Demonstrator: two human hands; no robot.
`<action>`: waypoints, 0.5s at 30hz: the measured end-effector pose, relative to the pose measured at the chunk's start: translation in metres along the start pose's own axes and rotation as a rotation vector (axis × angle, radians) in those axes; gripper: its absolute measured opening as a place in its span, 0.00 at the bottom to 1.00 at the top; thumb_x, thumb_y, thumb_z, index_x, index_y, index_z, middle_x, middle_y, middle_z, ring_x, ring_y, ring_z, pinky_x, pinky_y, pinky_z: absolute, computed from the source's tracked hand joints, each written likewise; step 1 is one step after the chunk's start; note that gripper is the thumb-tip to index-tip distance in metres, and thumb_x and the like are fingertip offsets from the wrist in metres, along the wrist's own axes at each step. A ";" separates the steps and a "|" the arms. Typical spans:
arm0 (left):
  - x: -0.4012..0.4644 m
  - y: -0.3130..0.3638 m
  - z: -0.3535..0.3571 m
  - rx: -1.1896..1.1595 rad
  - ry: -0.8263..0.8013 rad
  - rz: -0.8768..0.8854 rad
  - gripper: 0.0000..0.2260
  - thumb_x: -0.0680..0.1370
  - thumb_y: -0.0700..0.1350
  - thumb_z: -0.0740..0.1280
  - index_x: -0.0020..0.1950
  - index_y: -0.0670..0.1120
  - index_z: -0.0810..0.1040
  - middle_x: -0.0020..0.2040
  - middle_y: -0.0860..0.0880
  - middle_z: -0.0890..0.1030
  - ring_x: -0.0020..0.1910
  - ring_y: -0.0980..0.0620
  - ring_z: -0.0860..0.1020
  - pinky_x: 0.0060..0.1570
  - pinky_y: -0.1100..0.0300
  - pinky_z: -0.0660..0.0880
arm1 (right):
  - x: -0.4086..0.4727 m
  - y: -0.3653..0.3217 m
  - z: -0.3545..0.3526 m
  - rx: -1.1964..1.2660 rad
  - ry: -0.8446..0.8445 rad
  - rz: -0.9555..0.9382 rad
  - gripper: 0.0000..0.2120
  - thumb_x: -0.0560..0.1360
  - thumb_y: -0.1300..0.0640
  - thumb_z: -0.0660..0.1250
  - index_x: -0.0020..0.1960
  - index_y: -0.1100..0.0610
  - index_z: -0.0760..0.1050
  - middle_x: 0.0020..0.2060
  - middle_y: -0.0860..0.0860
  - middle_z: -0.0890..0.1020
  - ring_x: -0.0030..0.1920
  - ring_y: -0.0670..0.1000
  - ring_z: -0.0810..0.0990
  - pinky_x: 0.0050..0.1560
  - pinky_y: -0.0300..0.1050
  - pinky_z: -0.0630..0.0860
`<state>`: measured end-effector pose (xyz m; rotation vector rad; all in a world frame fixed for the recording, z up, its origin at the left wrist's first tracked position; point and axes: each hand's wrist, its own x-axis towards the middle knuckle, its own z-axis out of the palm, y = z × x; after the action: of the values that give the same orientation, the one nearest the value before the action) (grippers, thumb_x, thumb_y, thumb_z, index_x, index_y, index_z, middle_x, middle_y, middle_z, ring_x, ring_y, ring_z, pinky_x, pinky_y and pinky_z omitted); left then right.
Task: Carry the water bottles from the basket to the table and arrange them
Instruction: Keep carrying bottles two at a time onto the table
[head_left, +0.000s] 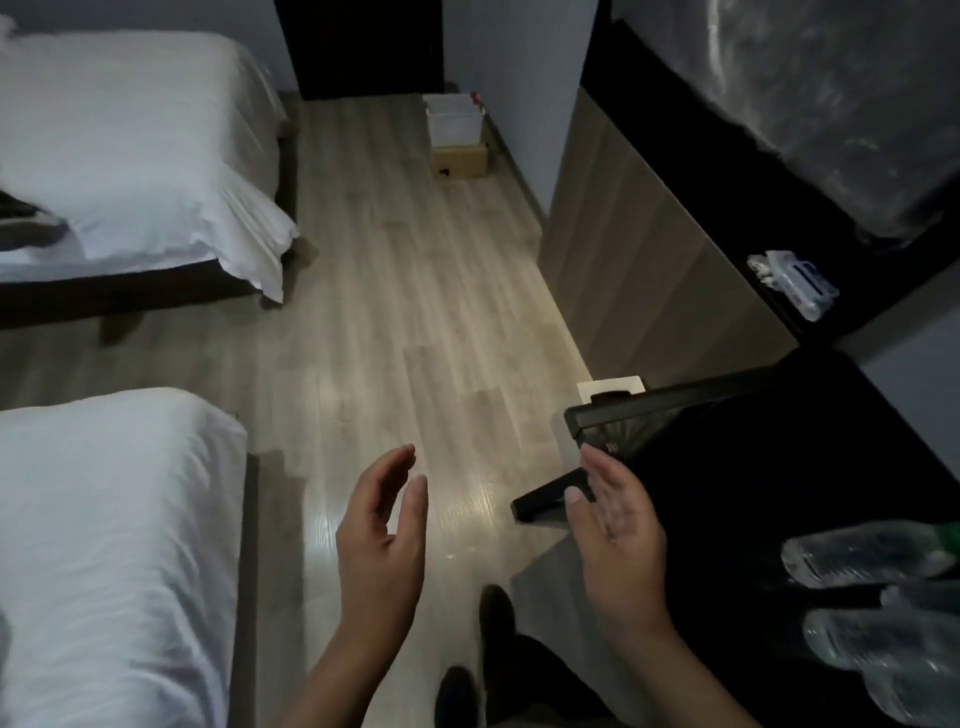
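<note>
Both my hands are held out in front of me over the wooden floor, palms facing each other and holding nothing. My left hand (382, 535) has relaxed, nearly straight fingers. My right hand (618, 540) is likewise relaxed, beside a black table (753, 467) on the right. Clear plastic water bottles (862, 553) lie on their sides at the lower right on that dark surface, one with a green cap. A white basket (454, 122) stands far off on the floor by the wall, atop a cardboard box (460, 162). Its contents are not visible.
Two beds with white covers (130, 145) (114, 545) line the left side. A wooden cabinet (639, 249) and a dark shelf holding a small white packet (795, 280) stand on the right. The floor strip (415, 312) between them runs to the basket. My dark shoes (467, 675) show below.
</note>
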<state>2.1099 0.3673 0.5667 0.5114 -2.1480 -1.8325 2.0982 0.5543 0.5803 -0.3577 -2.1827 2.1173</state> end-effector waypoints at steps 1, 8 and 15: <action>0.015 -0.002 0.002 -0.006 0.012 -0.010 0.13 0.82 0.41 0.67 0.67 0.48 0.79 0.62 0.55 0.82 0.64 0.61 0.79 0.67 0.53 0.76 | 0.015 0.000 0.011 -0.002 -0.010 0.004 0.20 0.78 0.66 0.68 0.67 0.51 0.75 0.67 0.44 0.79 0.70 0.41 0.74 0.71 0.41 0.70; 0.160 0.001 0.030 0.000 0.053 0.013 0.13 0.81 0.40 0.67 0.65 0.48 0.80 0.62 0.55 0.83 0.64 0.57 0.80 0.68 0.49 0.76 | 0.153 -0.008 0.083 -0.020 -0.058 -0.008 0.20 0.78 0.66 0.68 0.65 0.47 0.75 0.66 0.44 0.79 0.70 0.42 0.74 0.71 0.38 0.70; 0.308 0.018 0.053 -0.019 0.072 0.020 0.13 0.81 0.40 0.68 0.65 0.48 0.80 0.62 0.55 0.83 0.64 0.56 0.80 0.68 0.49 0.76 | 0.287 -0.036 0.154 -0.020 -0.027 0.012 0.19 0.78 0.64 0.68 0.65 0.48 0.76 0.65 0.42 0.80 0.69 0.40 0.75 0.73 0.47 0.70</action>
<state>1.8081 0.2833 0.5693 0.5415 -2.0801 -1.7942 1.7822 0.4671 0.5795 -0.3465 -2.2236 2.1204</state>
